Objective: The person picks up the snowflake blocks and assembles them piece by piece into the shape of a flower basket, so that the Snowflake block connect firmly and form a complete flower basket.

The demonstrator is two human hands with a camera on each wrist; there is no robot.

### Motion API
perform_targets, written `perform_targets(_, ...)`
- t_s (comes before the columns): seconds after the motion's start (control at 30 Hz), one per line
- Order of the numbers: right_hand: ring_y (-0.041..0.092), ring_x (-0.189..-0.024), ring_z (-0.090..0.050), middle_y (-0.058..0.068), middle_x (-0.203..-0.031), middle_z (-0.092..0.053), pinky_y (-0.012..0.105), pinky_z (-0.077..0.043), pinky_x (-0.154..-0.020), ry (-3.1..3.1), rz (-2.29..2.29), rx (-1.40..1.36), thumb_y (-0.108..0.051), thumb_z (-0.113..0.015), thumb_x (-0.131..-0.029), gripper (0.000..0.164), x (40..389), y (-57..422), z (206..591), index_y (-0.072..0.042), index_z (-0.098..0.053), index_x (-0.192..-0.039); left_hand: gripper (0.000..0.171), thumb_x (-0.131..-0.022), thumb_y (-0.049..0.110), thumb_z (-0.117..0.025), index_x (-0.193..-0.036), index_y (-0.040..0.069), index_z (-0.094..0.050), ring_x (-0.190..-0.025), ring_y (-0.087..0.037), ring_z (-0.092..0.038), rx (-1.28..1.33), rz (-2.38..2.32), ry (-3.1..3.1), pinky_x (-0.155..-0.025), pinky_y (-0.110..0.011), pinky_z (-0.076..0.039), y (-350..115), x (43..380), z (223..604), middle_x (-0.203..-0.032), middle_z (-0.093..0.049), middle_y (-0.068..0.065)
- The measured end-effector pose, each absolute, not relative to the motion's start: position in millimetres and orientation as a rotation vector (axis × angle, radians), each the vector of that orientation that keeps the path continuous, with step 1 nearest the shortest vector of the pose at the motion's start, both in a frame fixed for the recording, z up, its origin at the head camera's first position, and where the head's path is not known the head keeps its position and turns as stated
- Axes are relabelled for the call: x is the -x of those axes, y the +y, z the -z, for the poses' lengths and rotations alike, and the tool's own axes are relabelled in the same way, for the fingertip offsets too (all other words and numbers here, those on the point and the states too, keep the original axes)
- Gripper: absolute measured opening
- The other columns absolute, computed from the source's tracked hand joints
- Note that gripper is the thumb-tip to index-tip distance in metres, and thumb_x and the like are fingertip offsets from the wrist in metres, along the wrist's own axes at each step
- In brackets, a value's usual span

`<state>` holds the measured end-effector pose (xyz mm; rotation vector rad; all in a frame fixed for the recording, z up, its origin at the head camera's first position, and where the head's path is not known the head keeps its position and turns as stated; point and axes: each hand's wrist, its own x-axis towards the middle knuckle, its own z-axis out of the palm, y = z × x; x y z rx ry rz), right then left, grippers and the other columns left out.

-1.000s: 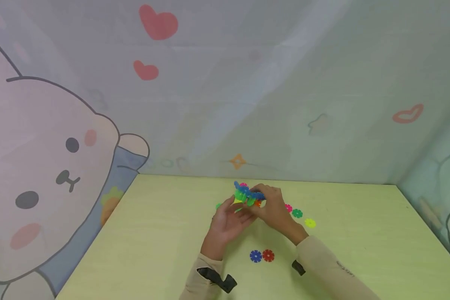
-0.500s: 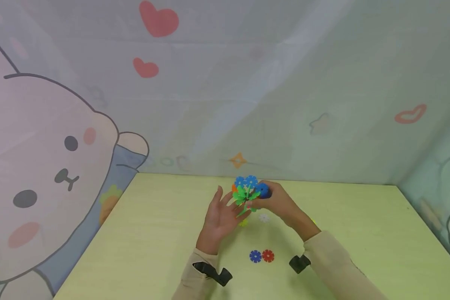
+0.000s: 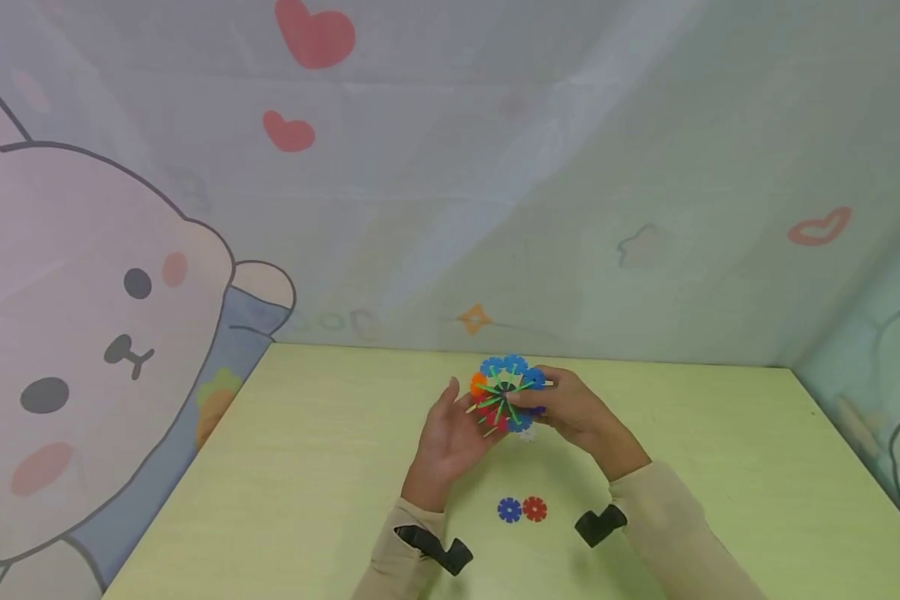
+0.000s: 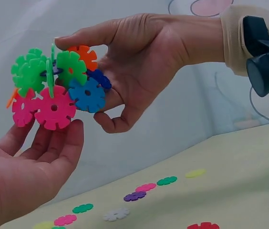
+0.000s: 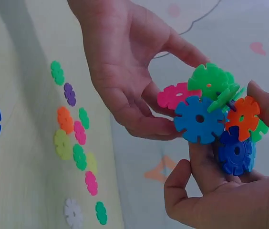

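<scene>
A ball-like cluster of notched plastic discs, with green discs in its middle and blue, pink and orange ones round them, is held above the table. My right hand holds it between thumb and fingers, the thumb at the green middle. From below left, my left hand reaches up, palm turned up and fingers extended. In the left wrist view its fingertips are at the underside of a pink disc. An orange disc and a dark blue disc face the right wrist camera.
A blue disc and a red disc lie side by side on the pale yellow table. Behind the hands lie several loose discs, among them a white disc and a purple disc. A printed curtain hangs behind.
The right hand has turned the disc cluster so its green middle faces the head camera. The left hand's fingers have spread away from it, then come back close. The loose blue and red discs stay put.
</scene>
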<state>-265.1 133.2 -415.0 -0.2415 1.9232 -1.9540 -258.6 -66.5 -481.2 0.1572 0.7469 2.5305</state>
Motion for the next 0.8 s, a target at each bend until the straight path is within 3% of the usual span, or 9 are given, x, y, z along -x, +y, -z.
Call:
perform_targets(0.23, 0.01, -0.082, -0.064, -0.006, -0.084, -0.07, 0.028, -0.039, -0.071, 1.859, 1.977, 0.129, -0.016, -0.07, -0.091, 0.022, 265.0, 138.0, 418.7, -0.007, -0.062, -0.109, 0.043, -0.103, 0.048, -0.04, -0.117, 0.013, -0.061, -0.107, -0.017, -0.059, -0.187, -2.498, 0.788, -0.098, -0.034, -0.046, -66.5, 257.7, 483.2, -0.114, -0.066, -0.002)
perform_targets(0.33, 0.012, -0.086, -0.061, -0.006, -0.086, -0.068, 0.028, -0.035, -0.07, 1.887, 1.964, 0.078, -0.018, -0.071, -0.091, 0.035, 265.6, 138.1, 420.4, -0.002, -0.059, -0.12, 0.037, -0.105, 0.042, -0.041, -0.115, 0.012, -0.059, -0.105, -0.017, -0.058, -0.2, -2.49, 0.817, -0.097, -0.032, -0.047, -66.3, 257.1, 483.5, -0.113, -0.065, -0.002)
perform_targets(0.43, 0.014, -0.089, -0.054, -0.006, -0.091, -0.065, 0.03, -0.033, -0.072, 1.912, 1.951, 0.039, -0.02, -0.071, -0.091, 0.058, 267.2, 138.2, 423.6, 0.004, -0.047, -0.138, 0.031, -0.106, 0.035, -0.04, -0.117, 0.013, -0.059, -0.105, -0.017, -0.057, -0.2, -2.487, 0.827, -0.096, -0.032, -0.048, -66.1, 256.6, 483.4, -0.114, -0.064, -0.002)
perform_targets(0.57, 0.013, -0.081, -0.047, -0.006, -0.091, -0.064, 0.028, -0.032, -0.069, 1.951, 1.923, -0.024, -0.024, -0.072, -0.091, 0.069, 269.2, 138.8, 430.6, 0.005, -0.039, -0.144, 0.026, -0.106, 0.025, -0.038, -0.115, 0.015, -0.061, -0.104, -0.017, -0.06, -0.149, -2.481, 0.828, -0.094, -0.032, -0.05, -66.9, 255.6, 483.6, -0.114, -0.063, -0.002)
perform_targets(0.67, 0.014, -0.079, -0.046, -0.006, -0.088, -0.063, 0.028, -0.032, -0.068, 1.956, 1.915, -0.081, -0.027, -0.073, -0.09, 0.062, 269.0, 138.5, 436.1, 0.002, -0.045, -0.138, 0.028, -0.106, 0.021, -0.036, -0.113, 0.015, -0.062, -0.102, -0.017, -0.063, -0.112, -2.47, 0.843, -0.093, -0.033, -0.052, -67.8, 254.7, 484.4, -0.113, -0.064, -0.002)
perform_targets(0.8, 0.018, -0.091, -0.05, -0.005, -0.089, -0.062, 0.036, -0.03, -0.079, 1.925, 1.931, -0.113, -0.029, -0.073, -0.091, 0.051, 266.8, 136.5, 440.8, 0.0, -0.053, -0.127, 0.028, -0.107, 0.017, -0.038, -0.112, 0.016, -0.066, -0.107, -0.018, -0.064, -0.103, -2.461, 0.876, -0.094, -0.038, -0.054, -68.0, 255.3, 486.0, -0.117, -0.065, -0.002)
